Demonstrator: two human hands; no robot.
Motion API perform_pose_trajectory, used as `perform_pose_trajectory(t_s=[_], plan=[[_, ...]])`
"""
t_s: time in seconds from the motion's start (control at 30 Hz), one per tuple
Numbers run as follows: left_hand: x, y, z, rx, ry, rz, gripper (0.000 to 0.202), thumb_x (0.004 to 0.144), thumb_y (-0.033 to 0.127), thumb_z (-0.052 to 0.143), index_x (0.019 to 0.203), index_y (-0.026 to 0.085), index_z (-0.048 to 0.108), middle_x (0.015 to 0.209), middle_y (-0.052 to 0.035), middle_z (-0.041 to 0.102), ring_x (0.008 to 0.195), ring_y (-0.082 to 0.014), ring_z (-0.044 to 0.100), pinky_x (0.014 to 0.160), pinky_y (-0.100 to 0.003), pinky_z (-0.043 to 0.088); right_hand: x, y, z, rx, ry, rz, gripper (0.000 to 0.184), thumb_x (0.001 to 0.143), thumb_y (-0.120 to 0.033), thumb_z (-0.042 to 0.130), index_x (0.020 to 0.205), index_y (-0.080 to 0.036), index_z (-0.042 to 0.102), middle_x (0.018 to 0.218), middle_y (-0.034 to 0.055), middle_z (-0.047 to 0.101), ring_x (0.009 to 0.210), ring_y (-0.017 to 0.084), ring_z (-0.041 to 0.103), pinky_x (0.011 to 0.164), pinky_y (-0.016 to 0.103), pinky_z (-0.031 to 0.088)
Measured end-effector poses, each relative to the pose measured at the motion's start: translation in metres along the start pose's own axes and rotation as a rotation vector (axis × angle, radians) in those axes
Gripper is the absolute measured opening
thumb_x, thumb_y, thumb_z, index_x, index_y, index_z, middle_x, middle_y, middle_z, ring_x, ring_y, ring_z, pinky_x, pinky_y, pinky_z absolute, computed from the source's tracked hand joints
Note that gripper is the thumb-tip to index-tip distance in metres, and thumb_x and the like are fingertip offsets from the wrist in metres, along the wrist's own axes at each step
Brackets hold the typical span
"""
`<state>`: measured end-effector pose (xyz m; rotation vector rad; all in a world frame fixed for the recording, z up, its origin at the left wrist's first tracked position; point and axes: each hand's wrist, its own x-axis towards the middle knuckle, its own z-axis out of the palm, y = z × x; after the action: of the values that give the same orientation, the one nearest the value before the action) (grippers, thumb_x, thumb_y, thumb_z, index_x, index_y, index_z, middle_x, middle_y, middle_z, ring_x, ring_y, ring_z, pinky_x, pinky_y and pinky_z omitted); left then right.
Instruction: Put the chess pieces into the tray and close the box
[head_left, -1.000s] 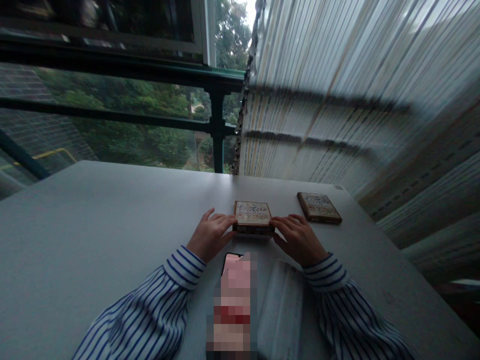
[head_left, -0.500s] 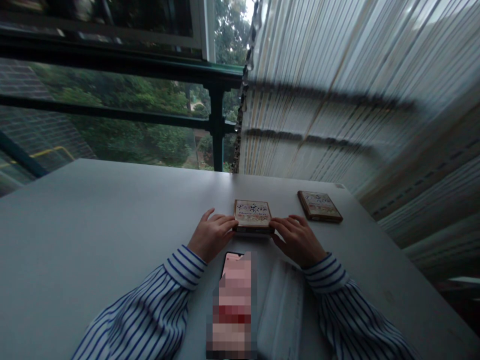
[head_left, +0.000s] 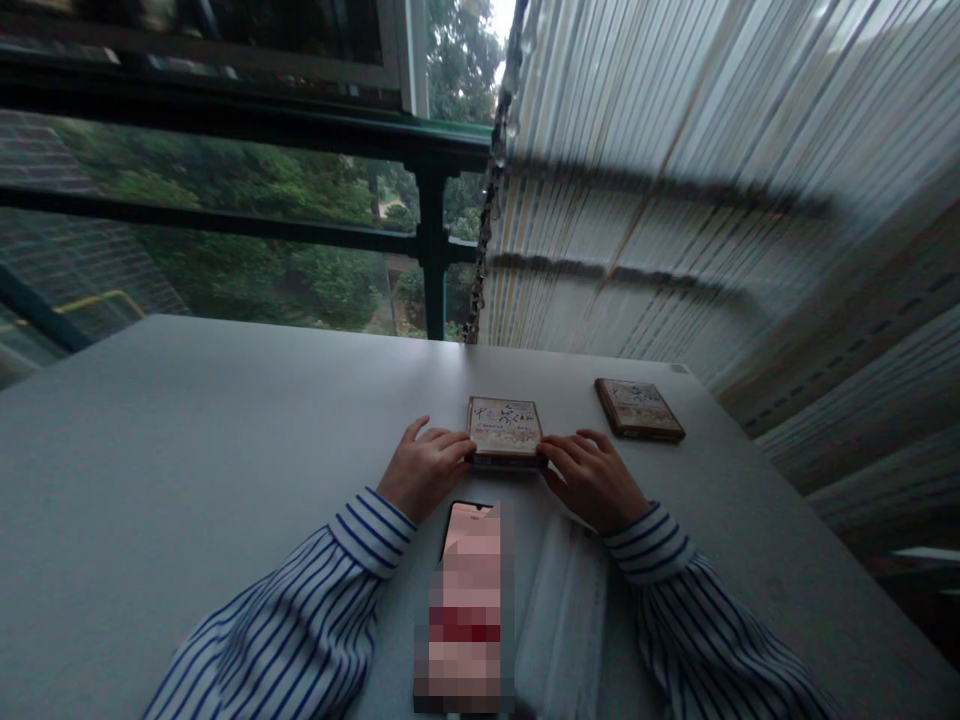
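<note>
A flat, brown-edged Chinese chess box (head_left: pixel 505 426) lies on the white table, its printed lid facing up. At its near left corner, my left hand (head_left: pixel 426 466) grips the edge with fingertips on the rim and the thumb side raised. My right hand (head_left: pixel 592 478) holds the near right corner the same way, fingers bent over the edge. Between my forearms a phone (head_left: pixel 471 580) with a pinkish, mostly blurred-out screen lies face up. A second, matching box (head_left: pixel 640 409) rests farther right, apart from both hands.
A clear plastic sheet or sleeve (head_left: pixel 564 610) lies right of the phone. The white table (head_left: pixel 262 430) runs back to a green-framed window railing (head_left: pixel 433 240). Along the right side hangs a string curtain (head_left: pixel 600 230).
</note>
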<state>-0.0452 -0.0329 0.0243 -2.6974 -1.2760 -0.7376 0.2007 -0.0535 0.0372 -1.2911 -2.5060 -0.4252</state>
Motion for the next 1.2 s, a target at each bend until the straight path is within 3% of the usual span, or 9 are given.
perform_pose_trajectory(t_s=[0.6, 0.83, 1.2], plan=[[-0.001, 0.001, 0.003, -0.008, -0.020, -0.003, 0.019, 0.077, 0.025, 0.053, 0.095, 0.023, 0.060, 0.102, -0.0029, 0.064, 0.092, -0.0195, 0.057, 0.095, -0.046, 0.027, -0.001, -0.001, 0.003, -0.011, -0.030, -0.003, 0.021, 0.078, -0.020, 0.053, 0.099, -0.020, 0.057, 0.102, 0.0056, 0.063, 0.090, 0.018, 0.056, 0.088, 0.037, 0.030], [0.000, -0.002, 0.012, 0.029, -0.005, -0.013, 0.037, 0.080, 0.034, 0.051, 0.114, 0.023, 0.051, 0.120, -0.0079, 0.054, 0.107, -0.0236, 0.049, 0.090, -0.044, 0.034, 0.000, -0.001, 0.002, -0.016, -0.025, -0.013, 0.022, 0.082, -0.027, 0.048, 0.102, -0.019, 0.056, 0.108, 0.0073, 0.060, 0.092, 0.019, 0.055, 0.084, 0.036, 0.031], [0.000, -0.005, 0.020, 0.035, -0.025, -0.039, 0.027, 0.081, 0.034, 0.049, 0.106, 0.027, 0.057, 0.115, -0.0045, 0.058, 0.105, -0.0226, 0.050, 0.090, -0.045, 0.033, 0.000, 0.000, 0.007, -0.033, -0.020, -0.028, 0.018, 0.085, -0.023, 0.047, 0.099, -0.021, 0.058, 0.102, 0.0049, 0.063, 0.088, 0.016, 0.056, 0.081, 0.033, 0.032]])
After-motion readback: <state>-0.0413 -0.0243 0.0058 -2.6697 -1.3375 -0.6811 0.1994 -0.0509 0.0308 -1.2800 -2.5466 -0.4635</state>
